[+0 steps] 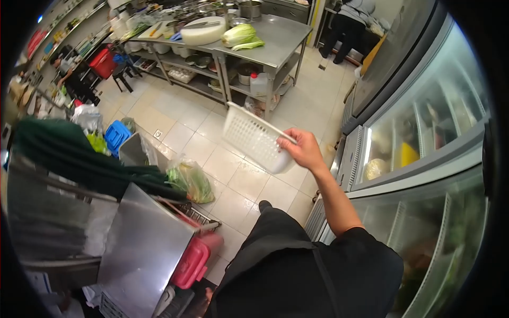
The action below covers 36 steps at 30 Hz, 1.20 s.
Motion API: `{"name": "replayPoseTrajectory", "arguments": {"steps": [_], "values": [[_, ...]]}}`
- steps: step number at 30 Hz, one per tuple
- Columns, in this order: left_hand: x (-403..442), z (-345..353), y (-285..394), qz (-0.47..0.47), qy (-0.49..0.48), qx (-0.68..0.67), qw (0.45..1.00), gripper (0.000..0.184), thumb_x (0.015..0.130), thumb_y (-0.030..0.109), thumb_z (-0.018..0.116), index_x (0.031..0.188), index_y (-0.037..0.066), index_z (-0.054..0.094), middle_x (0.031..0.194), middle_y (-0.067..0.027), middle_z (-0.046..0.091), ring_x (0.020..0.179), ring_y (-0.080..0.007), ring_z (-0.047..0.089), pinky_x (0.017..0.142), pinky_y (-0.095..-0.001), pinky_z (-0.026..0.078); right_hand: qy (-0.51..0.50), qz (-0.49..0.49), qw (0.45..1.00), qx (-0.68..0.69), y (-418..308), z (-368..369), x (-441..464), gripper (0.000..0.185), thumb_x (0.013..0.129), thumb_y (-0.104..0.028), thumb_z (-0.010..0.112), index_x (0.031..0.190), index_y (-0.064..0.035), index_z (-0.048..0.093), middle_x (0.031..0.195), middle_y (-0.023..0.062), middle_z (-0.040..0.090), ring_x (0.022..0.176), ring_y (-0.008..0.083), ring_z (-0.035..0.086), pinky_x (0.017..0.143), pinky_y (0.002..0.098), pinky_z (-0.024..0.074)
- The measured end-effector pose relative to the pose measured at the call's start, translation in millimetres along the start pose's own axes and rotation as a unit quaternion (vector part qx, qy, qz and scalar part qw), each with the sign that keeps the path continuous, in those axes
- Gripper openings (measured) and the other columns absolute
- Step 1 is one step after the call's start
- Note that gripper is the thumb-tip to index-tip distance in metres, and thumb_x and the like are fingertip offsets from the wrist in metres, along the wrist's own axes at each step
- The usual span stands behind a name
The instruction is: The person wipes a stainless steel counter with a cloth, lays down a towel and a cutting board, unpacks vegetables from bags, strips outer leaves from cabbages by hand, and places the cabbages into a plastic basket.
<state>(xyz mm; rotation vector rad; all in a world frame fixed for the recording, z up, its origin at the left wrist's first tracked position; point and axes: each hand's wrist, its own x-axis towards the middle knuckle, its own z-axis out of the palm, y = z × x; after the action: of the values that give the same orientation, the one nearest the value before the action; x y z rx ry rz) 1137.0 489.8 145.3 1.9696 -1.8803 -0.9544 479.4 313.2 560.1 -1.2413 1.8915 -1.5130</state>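
My right hand [303, 149] grips the rim of a white perforated plastic basket [252, 135], thumb over the edge. The basket is tilted and held out over the tiled floor; what it holds, if anything, cannot be made out. Of my left hand [207, 302], only a sliver shows low beside my dark apron, its fingers hidden. Ahead of the basket stands a steel worktable [281, 37] bearing a leafy cabbage [241, 36] and a thick round white chopping board [204, 32].
Glass-door fridges [424, 127] line the right side. A bag of green vegetables [191, 180] lies on the floor at left, near a steel-topped cart [148, 244] and a red plastic bin [191, 259]. One person [347, 26] stands at the back right, another [71, 74] far left.
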Motion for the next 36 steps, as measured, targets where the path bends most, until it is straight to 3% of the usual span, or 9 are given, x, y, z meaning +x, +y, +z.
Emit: {"name": "replayPoseTrajectory", "arguments": {"steps": [7, 12, 13, 19, 22, 27, 30, 33, 36], "values": [[177.0, 88.5, 179.0, -0.067, -0.150, -0.163, 0.973, 0.043, 0.089, 0.036, 0.058, 0.122, 0.010, 0.047, 0.091, -0.0070, 0.059, 0.068, -0.0213, 0.055, 0.061, -0.0376, 0.050, 0.115, -0.053, 0.973, -0.192, 25.4, -115.7, 166.7, 0.014, 0.080, -0.012, 0.064, 0.084, 0.0007, 0.065, 0.064, 0.0127, 0.064, 0.055, 0.0194, 0.061, 0.054, 0.0323, 0.0467], [284.0, 96.8, 292.0, -0.205, -0.190, -0.341, 0.897, 0.053, 0.089, 0.031, 0.059, 0.132, 0.007, 0.041, 0.093, -0.0074, 0.060, 0.073, -0.0191, 0.057, 0.060, -0.0349, 0.050, 0.198, -0.372, 0.837, -0.349, 54.0, -136.0, 297.5, 0.013, 0.078, -0.011, 0.065, 0.088, -0.0036, 0.063, 0.065, 0.0115, 0.060, 0.061, 0.0267, 0.058, 0.064, 0.0355, 0.0414], [295.0, 83.3, 327.4, -0.303, -0.202, -0.375, 0.853, 0.058, 0.089, 0.030, 0.059, 0.137, 0.006, 0.036, 0.093, -0.0072, 0.060, 0.076, -0.0181, 0.059, 0.059, -0.0338, 0.049, 0.216, -0.352, 0.836, -0.362, 74.2, -134.2, 322.3, 0.013, 0.076, -0.007, 0.064, 0.088, -0.0055, 0.063, 0.070, 0.0095, 0.062, 0.067, 0.0252, 0.059, 0.072, 0.0360, 0.0386], [436.3, 95.0, 394.1, -0.292, -0.217, -0.222, 0.905, 0.059, 0.087, 0.032, 0.059, 0.137, 0.009, 0.037, 0.096, -0.0074, 0.059, 0.073, -0.0209, 0.056, 0.062, -0.0350, 0.047, 0.245, -0.229, 0.833, -0.439, 238.6, -108.8, 459.4, 0.021, 0.068, 0.002, 0.058, 0.086, -0.0062, 0.065, 0.073, 0.0096, 0.064, 0.073, 0.0274, 0.060, 0.079, 0.0400, 0.0386], [526.2, 109.0, 437.1, -0.217, -0.257, -0.133, 0.932, 0.070, 0.082, 0.037, 0.064, 0.138, 0.005, 0.037, 0.090, -0.0099, 0.059, 0.060, -0.0186, 0.056, 0.050, -0.0330, 0.045, 0.166, -0.137, 0.847, -0.486, 305.8, -94.2, 496.1, 0.024, 0.068, 0.003, 0.057, 0.088, -0.0055, 0.066, 0.075, 0.0105, 0.064, 0.077, 0.0274, 0.059, 0.090, 0.0438, 0.0360], [683.4, 109.7, 627.4, 0.052, -0.276, -0.070, 0.957, 0.078, 0.077, 0.038, 0.071, 0.135, -0.003, 0.037, 0.108, -0.0209, 0.062, 0.093, -0.0229, 0.062, 0.082, -0.0335, 0.049, 0.133, -0.026, 0.845, -0.517, 273.4, -81.4, 516.3, 0.045, 0.068, 0.002, 0.059, 0.113, -0.0046, 0.061, 0.109, 0.0195, 0.059, 0.109, 0.0337, 0.048, 0.105, 0.0571, 0.0219], [762.4, 103.6, 766.9, 0.197, -0.274, -0.086, 0.937, 0.077, 0.077, 0.035, 0.073, 0.134, -0.002, 0.038, 0.104, -0.0183, 0.063, 0.093, -0.0202, 0.062, 0.081, -0.0315, 0.050, 0.146, -0.092, 0.927, -0.334, 240.4, -35.8, 531.3, 0.059, 0.068, -0.007, 0.068, 0.124, -0.0049, 0.052, 0.122, 0.0201, 0.052, 0.117, 0.0379, 0.044, 0.105, 0.0480, 0.0294], [826.9, 111.5, 911.3, 0.251, -0.262, -0.203, 0.910, 0.070, 0.078, 0.033, 0.072, 0.132, -0.001, 0.044, 0.096, -0.0085, 0.063, 0.084, -0.0149, 0.058, 0.076, -0.0269, 0.047, 0.020, 0.136, 0.990, 0.028, 216.8, 40.7, 566.9, 0.068, 0.077, -0.030, 0.070, 0.132, -0.0017, 0.043, 0.134, 0.0203, 0.044, 0.120, 0.0346, 0.047, 0.101, 0.0397, 0.0374], [872.0, 119.9, 1034.2, 0.321, -0.189, -0.224, 0.900, 0.074, 0.079, 0.041, 0.070, 0.129, -0.007, 0.045, 0.100, -0.0127, 0.062, 0.090, -0.0168, 0.058, 0.080, -0.0291, 0.047, 0.066, 0.291, 0.951, 0.079, 264.6, 102.2, 626.4, 0.086, 0.083, -0.048, 0.060, 0.138, 0.0082, 0.024, 0.138, 0.0305, 0.034, 0.125, 0.0388, 0.040, 0.103, 0.0398, 0.0328]]}}
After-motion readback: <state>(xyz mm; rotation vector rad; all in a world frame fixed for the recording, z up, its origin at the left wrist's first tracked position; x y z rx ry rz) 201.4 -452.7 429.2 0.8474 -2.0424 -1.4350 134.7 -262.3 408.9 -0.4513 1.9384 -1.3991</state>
